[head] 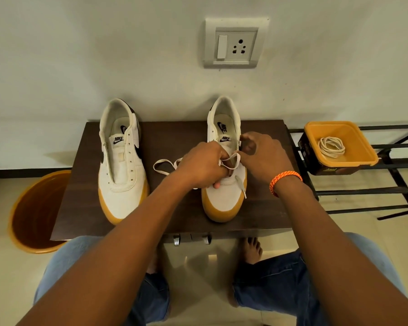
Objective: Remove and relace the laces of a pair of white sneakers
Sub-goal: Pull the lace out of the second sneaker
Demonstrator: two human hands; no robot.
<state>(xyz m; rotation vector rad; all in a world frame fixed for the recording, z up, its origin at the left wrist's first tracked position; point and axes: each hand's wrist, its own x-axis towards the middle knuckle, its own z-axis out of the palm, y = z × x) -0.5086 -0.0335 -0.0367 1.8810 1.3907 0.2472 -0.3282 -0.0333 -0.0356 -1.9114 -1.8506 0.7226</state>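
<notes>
Head view: left hand (pixel 201 164) fingers pinch the lace (pixel 232 161) over the right sneaker (pixel 224 196), near the bench (pixel 174 137) front-right edge; right hand (pixel 262 154) fingers, curled, pinch its other stretch. Left sneaker (pixel 121 165) sits laceless toward the left edge; a coiled lace (pixel 331 147) lies in the orange tub (pixel 363 151). Judging by this, lacing at the lower eyelets; next calls for feeding the tip through an eyelet

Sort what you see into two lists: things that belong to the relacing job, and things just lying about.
Job: laceless white sneaker; white sneaker being laced; flat cream lace; coiled lace in orange tub; left hand; right hand.
About: orange bucket; wall socket; black rack.
</notes>
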